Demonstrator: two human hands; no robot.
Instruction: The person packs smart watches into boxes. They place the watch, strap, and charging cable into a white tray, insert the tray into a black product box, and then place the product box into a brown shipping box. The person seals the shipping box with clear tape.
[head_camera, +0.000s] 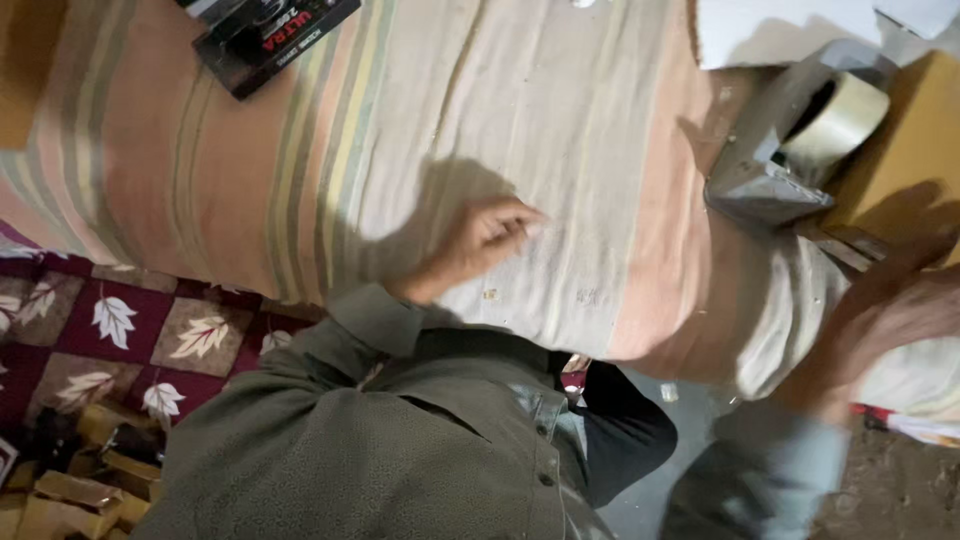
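Observation:
My left hand (480, 240) reaches out of an olive-green sleeve and rests on a striped peach-and-cream cloth (560, 120), fingers loosely curled and holding nothing. Small crumbs lie on the cloth near its fingertips. My right hand (885, 310) is blurred at the right edge, fingers spread, hovering over the cloth's edge just below a grey tape dispenser (770, 170). The dispenser carries a roll of pale tape (840, 120). Neither hand touches it.
A brown cardboard box (920, 150) stands behind the dispenser at the right. At the top left lies a black flat package (270, 40); white sheets (780, 30) sit at the top right. A maroon leaf-patterned rug (110, 330) and cardboard scraps (70, 490) are at the lower left.

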